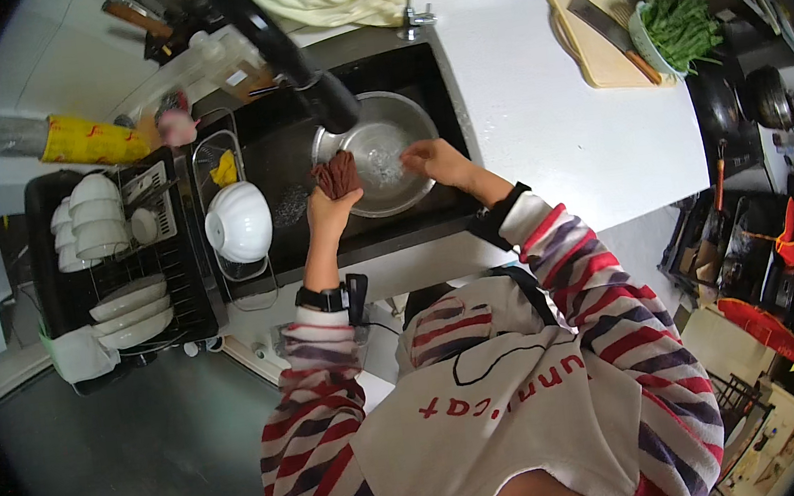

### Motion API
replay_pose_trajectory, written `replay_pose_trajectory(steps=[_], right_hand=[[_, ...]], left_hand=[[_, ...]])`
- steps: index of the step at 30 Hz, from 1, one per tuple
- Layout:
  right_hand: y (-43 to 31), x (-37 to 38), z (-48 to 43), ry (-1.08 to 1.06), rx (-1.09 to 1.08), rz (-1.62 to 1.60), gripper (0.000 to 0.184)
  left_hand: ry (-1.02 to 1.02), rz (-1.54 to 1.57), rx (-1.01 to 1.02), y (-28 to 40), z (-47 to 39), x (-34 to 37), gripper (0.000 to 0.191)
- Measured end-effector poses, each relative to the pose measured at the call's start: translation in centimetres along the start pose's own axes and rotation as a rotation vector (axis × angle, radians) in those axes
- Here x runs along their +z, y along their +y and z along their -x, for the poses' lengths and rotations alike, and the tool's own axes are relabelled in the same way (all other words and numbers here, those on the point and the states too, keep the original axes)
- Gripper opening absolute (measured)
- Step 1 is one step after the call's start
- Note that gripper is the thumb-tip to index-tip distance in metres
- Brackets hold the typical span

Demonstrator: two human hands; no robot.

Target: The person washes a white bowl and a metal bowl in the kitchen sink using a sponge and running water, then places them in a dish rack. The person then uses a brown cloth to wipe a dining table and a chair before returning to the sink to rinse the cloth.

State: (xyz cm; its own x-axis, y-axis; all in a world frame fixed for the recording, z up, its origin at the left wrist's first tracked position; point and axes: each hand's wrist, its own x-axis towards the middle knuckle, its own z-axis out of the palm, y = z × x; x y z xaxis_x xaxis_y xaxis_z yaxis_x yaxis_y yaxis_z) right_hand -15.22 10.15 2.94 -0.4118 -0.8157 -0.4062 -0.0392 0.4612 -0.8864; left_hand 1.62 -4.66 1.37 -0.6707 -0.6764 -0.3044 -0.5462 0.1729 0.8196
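Note:
A brown cloth (336, 175) is bunched in my left hand (331, 208), at the left rim of a round metal basin (415, 198). The basin stands in the dark sink (269, 161) and water shows in its bottom. Over the basin's right side, my right hand (440, 163) has its fingers bent, and I see nothing held in it; whether its fingertips touch one another is hard to make out. The black faucet (332, 101) reaches over the basin's far left edge.
A wire rack (215, 133) at the sink's left holds a white bowl (241, 221) and a yellow cloth (223, 169). Farther left is a dish rack (201, 300) with bowls and plates. On the right counter, a cleaver (603, 26) lies on a cutting board (597, 71) beside a colander of greens (681, 32).

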Motion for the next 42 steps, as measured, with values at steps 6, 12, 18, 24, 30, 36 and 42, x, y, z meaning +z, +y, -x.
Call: replay_pose_trajectory(steps=[6,12,18,24,30,36,42], right_hand=[[-1.7,-4.6,10.5,-0.611,0.001,-1.016,0.038],[6.7,-17.9,22.2,-0.058,0.056,-0.799,0.035],[16.3,-24.2,37.5,0.470,-0.336,-1.226,0.046],[24.3,-28.3,55.1,0.956,-0.621,-1.621,0.037],[30.6,-30.8,66.7,1.758,-0.690,-1.401,0.031],[30.7,-31.2,73.5,2.159,-0.145,-0.458,0.030],[37.6,-36.3,85.5,1.798,-0.804,-1.015,0.034]], left_hand=[[-0.383,0.370,0.194,8.6,8.9,8.9,0.044],[-0.493,0.557,0.103,18.4,14.8,20.5,0.045],[-0.817,0.321,0.610,28.2,22.8,38.1,0.053],[-1.624,0.755,0.049,34.4,32.4,53.7,0.035],[-2.065,0.232,-0.608,35.3,37.1,73.6,0.041],[-2.325,0.232,-0.842,36.6,48.0,80.9,0.054],[-2.491,-0.049,-0.673,39.4,60.3,94.6,0.055]])
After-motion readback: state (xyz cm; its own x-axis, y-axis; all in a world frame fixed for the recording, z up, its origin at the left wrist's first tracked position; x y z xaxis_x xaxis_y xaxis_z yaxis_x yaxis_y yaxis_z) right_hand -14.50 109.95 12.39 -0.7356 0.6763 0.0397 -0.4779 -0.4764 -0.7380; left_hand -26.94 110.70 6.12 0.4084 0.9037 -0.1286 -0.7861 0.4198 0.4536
